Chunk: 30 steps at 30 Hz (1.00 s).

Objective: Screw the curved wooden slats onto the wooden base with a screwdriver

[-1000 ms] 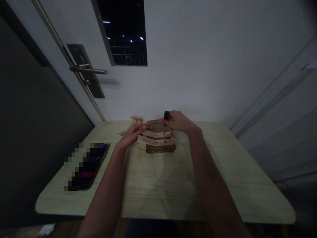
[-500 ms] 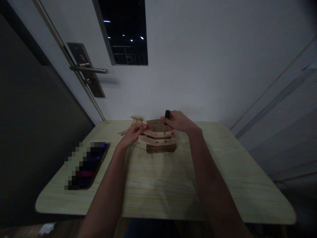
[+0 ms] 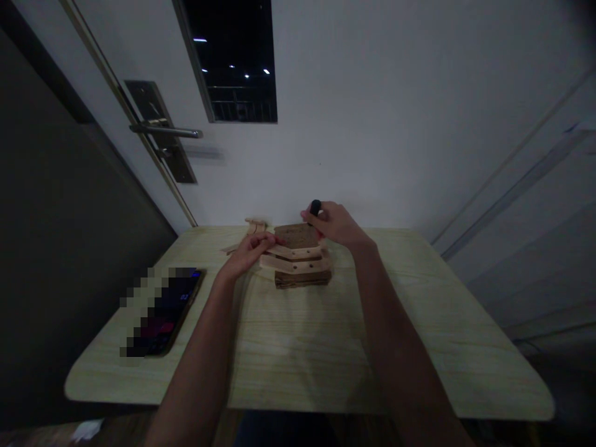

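My right hand (image 3: 339,223) is closed around the black handle of a screwdriver (image 3: 315,207), raised above the far side of a wooden assembly. Its shaft is hard to make out. Two pale, bent wooden strips (image 3: 302,267) with dark holes or screw heads lie side by side across a brown folded cardboard stack (image 3: 302,281). At the left end of the far strip, my left hand (image 3: 251,249) has its fingers closed on the wood, near a small red piece (image 3: 280,240). More red shows under my right hand, mostly hidden.
Behind my left hand stands another small wooden piece (image 3: 256,226). A phone (image 3: 174,316), partly pixelated, lies on the left of the light wood-grain table (image 3: 288,360). The table's far edge meets a white door (image 3: 354,124) with a metal handle (image 3: 172,131).
My right hand has lifted the screwdriver slightly, up and away from the far strip's hole, where its shaft stood before. My left hand stays on the wood.
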Each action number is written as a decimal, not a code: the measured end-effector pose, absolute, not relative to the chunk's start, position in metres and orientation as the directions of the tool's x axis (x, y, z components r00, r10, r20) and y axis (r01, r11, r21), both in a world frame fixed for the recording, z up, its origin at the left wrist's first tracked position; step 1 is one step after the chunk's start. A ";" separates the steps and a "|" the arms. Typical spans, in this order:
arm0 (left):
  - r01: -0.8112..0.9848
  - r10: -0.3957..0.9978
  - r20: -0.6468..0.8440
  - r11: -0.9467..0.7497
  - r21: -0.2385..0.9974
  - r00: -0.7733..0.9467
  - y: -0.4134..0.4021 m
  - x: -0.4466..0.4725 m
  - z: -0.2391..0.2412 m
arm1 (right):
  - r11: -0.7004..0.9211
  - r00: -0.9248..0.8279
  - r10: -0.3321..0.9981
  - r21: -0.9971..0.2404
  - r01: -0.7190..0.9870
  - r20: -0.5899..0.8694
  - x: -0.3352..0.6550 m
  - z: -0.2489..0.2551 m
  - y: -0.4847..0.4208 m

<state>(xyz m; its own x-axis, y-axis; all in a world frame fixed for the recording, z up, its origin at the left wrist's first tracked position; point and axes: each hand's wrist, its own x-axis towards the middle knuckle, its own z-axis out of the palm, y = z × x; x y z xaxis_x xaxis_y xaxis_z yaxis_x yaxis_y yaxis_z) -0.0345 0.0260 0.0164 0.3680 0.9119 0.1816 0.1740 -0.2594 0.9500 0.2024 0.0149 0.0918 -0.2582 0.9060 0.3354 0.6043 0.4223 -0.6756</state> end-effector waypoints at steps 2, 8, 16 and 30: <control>0.207 0.910 0.235 -0.316 0.926 0.340 0.024 -0.033 0.024 | 0.485 -0.263 0.875 -0.746 0.457 0.407 0.203 0.090 0.017; 0.282 0.936 0.274 -0.330 0.901 0.220 0.024 -0.027 0.032 | 0.568 -0.257 0.821 -0.680 0.464 0.510 0.206 0.064 0.013; 0.311 0.992 0.090 -0.114 0.944 0.091 0.006 -0.014 0.027 | 0.431 -0.018 0.888 -0.818 0.380 0.459 0.210 0.022 -0.023; 0.466 0.994 0.100 -0.065 0.883 -0.050 0.012 0.001 0.017 | 0.493 0.063 0.813 -0.742 0.454 0.579 0.200 0.017 -0.031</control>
<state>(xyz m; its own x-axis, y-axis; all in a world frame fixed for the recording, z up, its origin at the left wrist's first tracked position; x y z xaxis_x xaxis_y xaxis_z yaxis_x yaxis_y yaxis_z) 0.0007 0.0118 0.0175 -0.0505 0.9937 0.1000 0.4656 -0.0652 0.8826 0.2004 -0.0309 0.0170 0.0625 0.8129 0.5791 0.4542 0.4935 -0.7417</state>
